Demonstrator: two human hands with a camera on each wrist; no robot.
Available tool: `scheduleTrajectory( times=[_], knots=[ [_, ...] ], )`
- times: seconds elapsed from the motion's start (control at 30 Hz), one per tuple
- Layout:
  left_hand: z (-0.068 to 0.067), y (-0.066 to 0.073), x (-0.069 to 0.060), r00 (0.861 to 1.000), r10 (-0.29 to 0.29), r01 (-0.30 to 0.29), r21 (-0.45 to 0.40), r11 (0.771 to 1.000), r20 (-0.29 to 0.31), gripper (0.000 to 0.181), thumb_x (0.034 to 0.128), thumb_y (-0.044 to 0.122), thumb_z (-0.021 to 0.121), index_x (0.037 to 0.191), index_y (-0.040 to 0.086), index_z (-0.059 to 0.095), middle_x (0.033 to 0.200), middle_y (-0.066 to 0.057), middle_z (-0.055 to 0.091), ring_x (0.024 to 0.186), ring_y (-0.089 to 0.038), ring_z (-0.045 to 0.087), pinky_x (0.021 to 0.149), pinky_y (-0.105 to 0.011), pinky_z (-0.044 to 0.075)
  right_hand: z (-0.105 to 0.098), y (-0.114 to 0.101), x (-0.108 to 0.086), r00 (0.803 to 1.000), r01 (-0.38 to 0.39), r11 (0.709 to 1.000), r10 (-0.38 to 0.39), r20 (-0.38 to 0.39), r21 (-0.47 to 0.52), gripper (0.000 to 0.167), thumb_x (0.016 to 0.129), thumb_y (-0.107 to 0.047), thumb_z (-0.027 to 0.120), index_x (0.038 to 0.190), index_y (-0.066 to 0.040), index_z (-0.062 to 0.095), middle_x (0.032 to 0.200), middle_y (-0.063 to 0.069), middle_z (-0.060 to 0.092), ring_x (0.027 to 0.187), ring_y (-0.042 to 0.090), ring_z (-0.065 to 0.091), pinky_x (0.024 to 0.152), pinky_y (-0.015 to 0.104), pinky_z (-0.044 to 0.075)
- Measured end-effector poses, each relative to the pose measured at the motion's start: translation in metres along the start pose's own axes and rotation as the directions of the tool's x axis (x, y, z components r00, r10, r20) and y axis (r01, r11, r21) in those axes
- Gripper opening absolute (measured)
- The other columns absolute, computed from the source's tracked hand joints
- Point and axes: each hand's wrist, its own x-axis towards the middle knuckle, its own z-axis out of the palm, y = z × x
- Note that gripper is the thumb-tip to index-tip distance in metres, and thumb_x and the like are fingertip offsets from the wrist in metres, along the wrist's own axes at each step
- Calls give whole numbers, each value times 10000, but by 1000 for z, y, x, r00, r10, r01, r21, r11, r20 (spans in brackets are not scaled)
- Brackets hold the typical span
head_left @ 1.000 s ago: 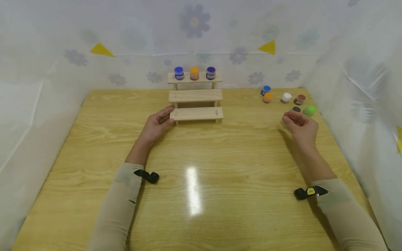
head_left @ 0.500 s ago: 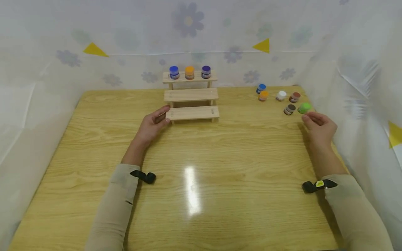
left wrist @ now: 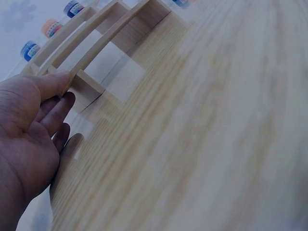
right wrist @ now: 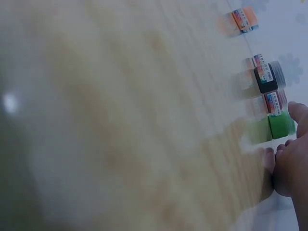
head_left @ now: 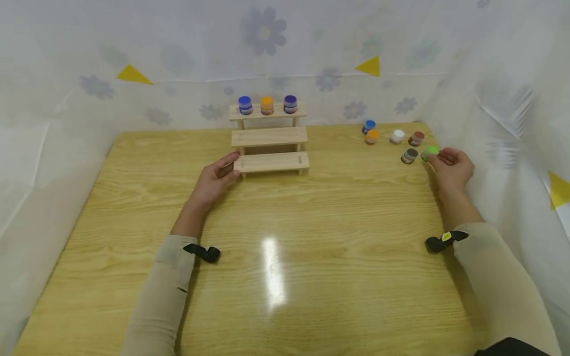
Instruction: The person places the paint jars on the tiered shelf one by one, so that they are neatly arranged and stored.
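On the table's left-middle stands a three-tier wooden display rack (head_left: pixel 270 162). My left hand (head_left: pixel 211 182) holds the left end of its lowest shelf, thumb at the front edge, other fingers behind. On the top tier sit a blue paint jar (head_left: pixel 245 105), an orange paint jar (head_left: pixel 266 105) and a dark purple paint jar (head_left: pixel 290 104). At the far right, my right hand (head_left: pixel 454 168) reaches to a green paint jar (head_left: pixel 429 153) on the table. In the right wrist view its thumb and fingers stand on either side of the green jar; firm contact is not plain.
Near the green jar stand a dark grey jar (head_left: pixel 409 156), a brown jar (head_left: pixel 416 138), a white jar (head_left: pixel 397 137), another orange jar (head_left: pixel 371 137) and another blue jar (head_left: pixel 368 127). White flowered sheeting (head_left: pixel 196 44) closes off the back and sides of the wooden table (head_left: pixel 311 257).
My right hand has moved right, past the dark grey jar, then forward to the green jar. The left hand stays at the rack. The head view has shifted slightly.
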Motion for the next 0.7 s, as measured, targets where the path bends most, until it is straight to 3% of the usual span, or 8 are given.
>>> scheduleTrajectory(
  times=[0.2,0.47,0.7],
  knots=[
    [-4,2,-2,1000,-2,2,-10,1000,14,532,1069,91,640,1582,76,499,1681,-55,407,1525,-281,419,1111,-229,498,11,4,11,1000,25,999,-26,-5,-48,408,835,-120,907,1191,-107,708,1065,-78,675,928,8,637,810,70,532],
    [-1,3,-2,1000,8,-8,4,1000,17,523,1075,111,636,1582,98,506,1689,-32,394,1526,-266,418,1124,-251,495,5,3,15,999,50,997,-49,7,-59,374,866,-115,882,1207,-82,735,1024,-110,703,922,9,639,836,101,527],
    [-2,1,-2,1000,-18,18,16,1000,14,527,1079,119,632,1589,123,503,1686,-12,401,1534,-259,402,1165,-295,469,-1,8,9,976,191,948,-157,149,-254,453,989,-216,763,1379,-2,677,1163,-108,714,1041,-5,620,925,110,494]
  ],
)
